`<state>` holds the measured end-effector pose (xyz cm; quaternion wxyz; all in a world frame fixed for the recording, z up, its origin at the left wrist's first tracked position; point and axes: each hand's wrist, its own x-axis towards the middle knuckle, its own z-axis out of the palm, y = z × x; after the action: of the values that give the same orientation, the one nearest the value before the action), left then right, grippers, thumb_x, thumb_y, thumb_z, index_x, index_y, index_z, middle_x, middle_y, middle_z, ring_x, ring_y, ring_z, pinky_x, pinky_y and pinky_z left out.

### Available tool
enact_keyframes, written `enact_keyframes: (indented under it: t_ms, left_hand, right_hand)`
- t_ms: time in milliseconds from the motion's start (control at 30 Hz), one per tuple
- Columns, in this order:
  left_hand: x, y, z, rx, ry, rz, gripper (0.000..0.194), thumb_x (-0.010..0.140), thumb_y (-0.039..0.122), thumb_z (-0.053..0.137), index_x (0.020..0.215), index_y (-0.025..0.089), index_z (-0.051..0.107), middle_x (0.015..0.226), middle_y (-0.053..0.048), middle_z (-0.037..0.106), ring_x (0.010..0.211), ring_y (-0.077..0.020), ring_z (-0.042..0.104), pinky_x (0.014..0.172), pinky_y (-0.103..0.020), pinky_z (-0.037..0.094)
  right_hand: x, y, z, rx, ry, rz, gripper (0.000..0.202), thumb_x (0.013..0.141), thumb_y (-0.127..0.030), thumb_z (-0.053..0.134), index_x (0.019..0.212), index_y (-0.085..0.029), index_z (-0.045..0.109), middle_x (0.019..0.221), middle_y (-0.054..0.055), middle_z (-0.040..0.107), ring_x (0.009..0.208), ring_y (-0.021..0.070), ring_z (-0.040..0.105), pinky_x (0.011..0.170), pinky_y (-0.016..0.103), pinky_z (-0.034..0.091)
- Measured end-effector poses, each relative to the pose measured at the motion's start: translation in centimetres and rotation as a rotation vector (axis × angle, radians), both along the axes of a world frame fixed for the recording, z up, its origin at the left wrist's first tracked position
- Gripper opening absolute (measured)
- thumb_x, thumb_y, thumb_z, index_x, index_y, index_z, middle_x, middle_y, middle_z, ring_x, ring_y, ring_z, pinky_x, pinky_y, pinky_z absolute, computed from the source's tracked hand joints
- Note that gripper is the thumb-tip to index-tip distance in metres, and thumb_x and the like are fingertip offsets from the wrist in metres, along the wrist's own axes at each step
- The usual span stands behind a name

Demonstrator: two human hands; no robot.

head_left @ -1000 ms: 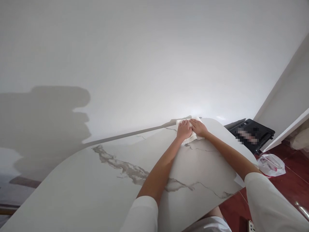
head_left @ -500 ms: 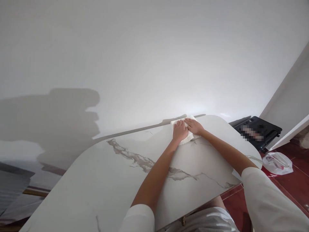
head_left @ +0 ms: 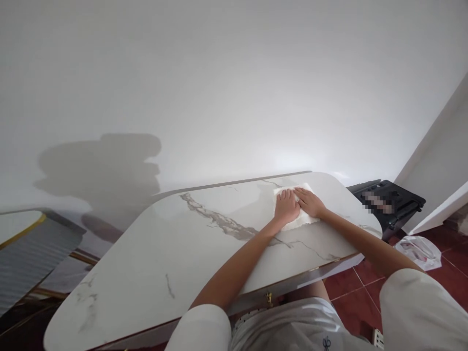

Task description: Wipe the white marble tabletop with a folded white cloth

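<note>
A white cloth (head_left: 302, 222) lies spread on the white marble-patterned table (head_left: 146, 258), toward its right part. My left hand (head_left: 287, 207) rests flat on the cloth with fingers stretched forward. Beside it, my right hand (head_left: 309, 201) also presses flat on the cloth, its fingers pointing left and nearly touching the left hand. Neither hand is wrapped round anything. Whether the cloth is fabric or a thick paper towel, I cannot tell.
A pale wall (head_left: 234, 97) runs along the table's far edge. At the right stand a black case (head_left: 405, 200) and a clear plastic bag (head_left: 420, 251) on red floor tiles (head_left: 345, 285). Left is another table (head_left: 18, 224) with a gold edge. A gold knob (head_left: 269, 298) sits below the near edge.
Both hands and the cloth have come nearer to me and a little to the right, away from the wall edge. The view has shifted, showing more of the table's near edge.
</note>
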<state>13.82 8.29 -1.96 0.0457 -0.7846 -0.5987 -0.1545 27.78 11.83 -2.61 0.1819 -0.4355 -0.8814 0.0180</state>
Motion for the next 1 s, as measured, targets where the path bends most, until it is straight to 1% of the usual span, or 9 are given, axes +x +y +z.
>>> enact_keyframes:
  t_ms: [100,200,333,467,633,733,800,900,1000]
  left_hand:
    - [1.4,-2.4,0.1,0.003,-0.015,-0.034,0.052,0.089,0.024,0.03,0.136,0.004,0.036,0.144,-0.016,0.037,0.133,-0.0289,0.031,0.109,-0.045,0.025]
    - [2.5,-4.9,0.2,-0.023,-0.037,-0.062,0.054,0.089,0.026,0.031,0.137,0.001,0.034,0.144,-0.018,0.036,0.134,-0.0309,0.029,0.11,-0.046,0.024]
    - [3.0,-7.9,0.3,-0.07,-0.061,-0.126,0.058,0.089,0.028,0.03,0.139,0.0,0.031,0.147,-0.018,0.031,0.137,-0.0313,0.025,0.112,-0.046,0.021]
    - [2.0,-10.2,0.5,-0.116,-0.074,-0.166,0.06,0.088,0.028,0.028,0.141,0.0,0.027,0.149,-0.017,0.027,0.139,-0.0307,0.02,0.113,-0.046,0.017]
    - [-0.7,-12.2,1.3,-0.259,-0.081,-0.144,0.061,0.087,0.029,0.028,0.143,0.003,0.024,0.151,-0.014,0.021,0.14,-0.0288,0.015,0.114,-0.045,0.014]
    - [-2.4,-12.1,1.7,-0.331,-0.068,-0.096,0.061,0.087,0.027,0.028,0.143,0.004,0.024,0.152,-0.012,0.02,0.141,-0.0272,0.014,0.114,-0.043,0.013]
    - [-3.4,-11.2,1.8,-0.32,-0.051,-0.068,0.06,0.087,0.025,0.029,0.143,0.005,0.025,0.152,-0.012,0.021,0.141,-0.0264,0.015,0.114,-0.043,0.013]
    - [-4.4,-8.5,1.9,-0.225,-0.042,-0.035,0.054,0.086,0.022,0.031,0.138,0.007,0.032,0.148,-0.013,0.031,0.138,-0.0259,0.022,0.113,-0.044,0.014]
    - [-5.2,-5.1,1.9,-0.142,-0.083,0.022,0.041,0.087,0.02,0.031,0.124,0.01,0.046,0.135,-0.014,0.047,0.129,-0.0254,0.036,0.108,-0.043,0.024]
  right_hand:
    - [1.8,-2.6,-0.2,0.008,0.005,-0.021,0.051,0.09,-0.023,0.03,0.14,-0.012,0.038,0.145,0.011,0.037,0.136,0.0225,0.03,0.111,0.044,0.027]
    - [3.4,-5.3,-0.4,0.013,0.01,-0.013,0.052,0.089,-0.023,0.031,0.14,-0.015,0.037,0.146,0.009,0.037,0.136,0.0212,0.03,0.112,0.044,0.027]
    - [4.3,-8.7,-0.5,0.02,0.011,-0.042,0.054,0.087,-0.022,0.033,0.141,-0.016,0.037,0.146,0.009,0.036,0.136,0.0204,0.029,0.112,0.043,0.027]
    - [3.3,-11.8,-0.1,0.019,-0.009,-0.091,0.055,0.086,-0.021,0.032,0.141,-0.015,0.036,0.146,0.009,0.036,0.136,0.0208,0.029,0.111,0.044,0.028]
    - [0.1,-14.5,0.5,0.002,-0.049,-0.095,0.057,0.084,-0.018,0.033,0.141,-0.011,0.037,0.146,0.01,0.035,0.136,0.0216,0.029,0.111,0.043,0.028]
    - [-2.0,-14.4,0.4,-0.005,-0.063,-0.084,0.057,0.085,-0.018,0.034,0.14,-0.008,0.037,0.147,0.012,0.034,0.136,0.0229,0.029,0.111,0.042,0.027]
    - [-3.3,-13.1,0.2,-0.024,-0.062,-0.094,0.058,0.085,-0.019,0.034,0.141,-0.007,0.034,0.147,0.013,0.032,0.137,0.024,0.028,0.111,0.042,0.026]
    - [-4.8,-9.6,0.5,-0.097,-0.045,-0.118,0.062,0.085,-0.02,0.035,0.144,-0.005,0.025,0.15,0.015,0.025,0.138,0.0252,0.023,0.111,0.043,0.025]
    - [-6.1,-5.2,1.4,-0.288,-0.068,-0.093,0.061,0.086,-0.02,0.034,0.144,-0.006,0.025,0.15,0.014,0.024,0.139,0.0243,0.021,0.111,0.04,0.025]
